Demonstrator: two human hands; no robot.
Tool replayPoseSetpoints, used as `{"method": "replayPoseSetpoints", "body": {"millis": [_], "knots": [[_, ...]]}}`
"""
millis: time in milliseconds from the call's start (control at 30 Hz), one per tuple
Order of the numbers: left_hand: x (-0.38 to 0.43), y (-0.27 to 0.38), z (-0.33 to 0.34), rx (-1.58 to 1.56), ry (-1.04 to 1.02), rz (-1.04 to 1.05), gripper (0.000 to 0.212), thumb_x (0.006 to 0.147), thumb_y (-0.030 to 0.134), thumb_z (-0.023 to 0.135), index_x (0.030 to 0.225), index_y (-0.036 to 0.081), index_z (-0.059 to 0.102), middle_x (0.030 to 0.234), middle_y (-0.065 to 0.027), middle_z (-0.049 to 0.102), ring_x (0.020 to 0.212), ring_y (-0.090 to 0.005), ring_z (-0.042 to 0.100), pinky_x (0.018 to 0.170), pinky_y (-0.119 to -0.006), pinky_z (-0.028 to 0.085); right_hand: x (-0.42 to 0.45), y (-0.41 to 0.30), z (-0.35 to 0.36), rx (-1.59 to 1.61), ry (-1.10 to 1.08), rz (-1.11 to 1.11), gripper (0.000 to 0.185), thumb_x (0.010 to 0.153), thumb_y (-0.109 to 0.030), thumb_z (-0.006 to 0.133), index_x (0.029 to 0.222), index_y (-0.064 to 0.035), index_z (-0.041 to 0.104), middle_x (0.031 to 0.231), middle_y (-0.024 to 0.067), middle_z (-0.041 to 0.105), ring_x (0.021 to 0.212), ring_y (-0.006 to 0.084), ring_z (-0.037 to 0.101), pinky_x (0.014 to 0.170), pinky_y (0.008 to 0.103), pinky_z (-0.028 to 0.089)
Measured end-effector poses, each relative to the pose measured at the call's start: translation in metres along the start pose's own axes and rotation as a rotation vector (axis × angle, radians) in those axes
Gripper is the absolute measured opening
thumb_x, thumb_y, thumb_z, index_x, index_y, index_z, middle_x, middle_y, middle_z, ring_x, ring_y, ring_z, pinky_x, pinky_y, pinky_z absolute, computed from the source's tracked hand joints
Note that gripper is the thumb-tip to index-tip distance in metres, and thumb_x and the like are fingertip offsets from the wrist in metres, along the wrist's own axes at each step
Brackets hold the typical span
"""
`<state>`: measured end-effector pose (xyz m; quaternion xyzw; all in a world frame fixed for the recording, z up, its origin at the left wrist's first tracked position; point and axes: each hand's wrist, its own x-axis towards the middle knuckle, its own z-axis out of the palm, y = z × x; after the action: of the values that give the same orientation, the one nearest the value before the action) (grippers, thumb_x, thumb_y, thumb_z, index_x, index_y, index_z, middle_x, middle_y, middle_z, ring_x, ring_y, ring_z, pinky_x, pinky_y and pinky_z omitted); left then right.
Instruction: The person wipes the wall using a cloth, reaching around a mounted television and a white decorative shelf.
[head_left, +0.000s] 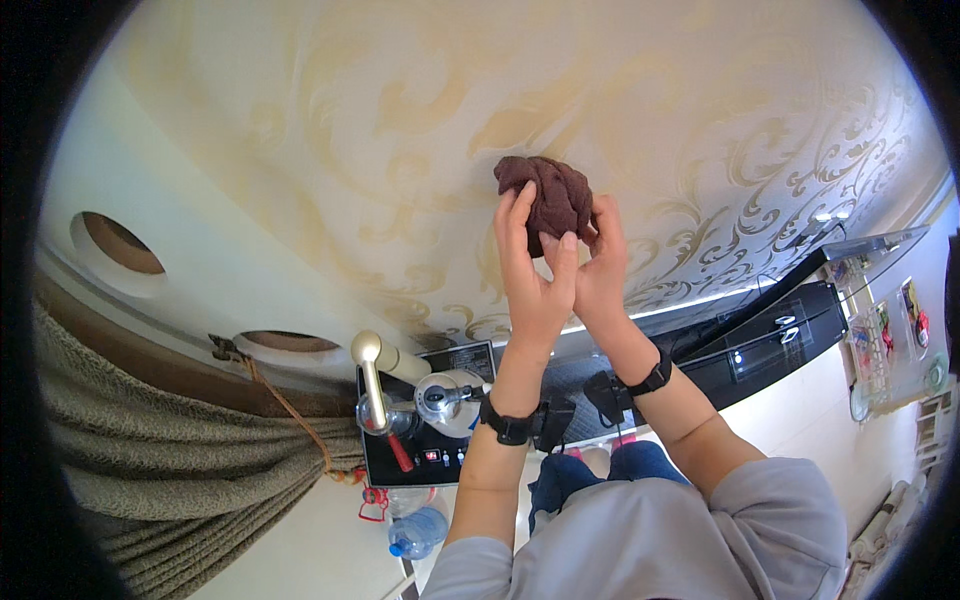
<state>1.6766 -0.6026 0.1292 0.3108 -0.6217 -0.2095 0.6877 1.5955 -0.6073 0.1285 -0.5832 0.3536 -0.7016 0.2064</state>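
A crumpled dark brown cloth (555, 196) is bunched up between both hands, in front of the patterned wallpaper (420, 150). My left hand (534, 281) grips its left and lower side, with fingers spread over the folds and the thumb pressed near the bottom. On the right side, my right hand (602, 274) holds the cloth too; its fingers are partly hidden behind the bundle. Whether the cloth touches the wall I cannot tell. A black strap with a small device circles each wrist.
Below the hands stand an electric kettle (450, 397) and a beige water spout (367, 352) on a black tea-station panel (412, 476). A television (795, 300) is at the right. Tied-back curtain (187, 480) hangs at left, near a plastic water bottle (420, 531).
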Motion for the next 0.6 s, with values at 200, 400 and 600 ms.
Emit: {"method": "replayPoseSetpoints", "body": {"millis": [200,400,600], "knots": [[0.030,0.016,0.012,-0.108,0.062,0.044,0.056,0.093,0.014,0.060,0.144,-0.002,0.042,0.147,-0.0219,0.040,0.137,-0.0347,0.040,0.113,-0.044,0.033,0.038,-0.016,0.002,-0.065,0.058,-0.227,0.045,0.078,-0.008,0.075,0.118,0.0008,0.055,0.109,0.0157,0.059,0.099,0.0316,0.060,0.084,0.0390,0.050],[0.043,0.030,0.027,-0.120,-0.023,0.070,0.053,0.096,0.016,0.059,0.143,-0.002,0.043,0.145,-0.0188,0.043,0.136,-0.0309,0.042,0.112,-0.041,0.034,0.051,-0.035,-0.017,-0.030,0.069,-0.219,0.045,0.078,-0.012,0.074,0.116,0.0015,0.055,0.106,0.0173,0.059,0.099,0.0351,0.058,0.084,0.0412,0.049],[0.056,0.049,0.063,-0.206,-0.139,0.020,0.052,0.098,0.018,0.059,0.144,-0.001,0.042,0.143,-0.0171,0.045,0.134,-0.0276,0.044,0.112,-0.039,0.034,0.073,-0.034,-0.054,-0.336,0.222,-0.375,0.048,0.077,-0.014,0.074,0.118,0.0015,0.054,0.114,0.0190,0.055,0.105,0.0375,0.053,0.087,0.0425,0.046]]}}
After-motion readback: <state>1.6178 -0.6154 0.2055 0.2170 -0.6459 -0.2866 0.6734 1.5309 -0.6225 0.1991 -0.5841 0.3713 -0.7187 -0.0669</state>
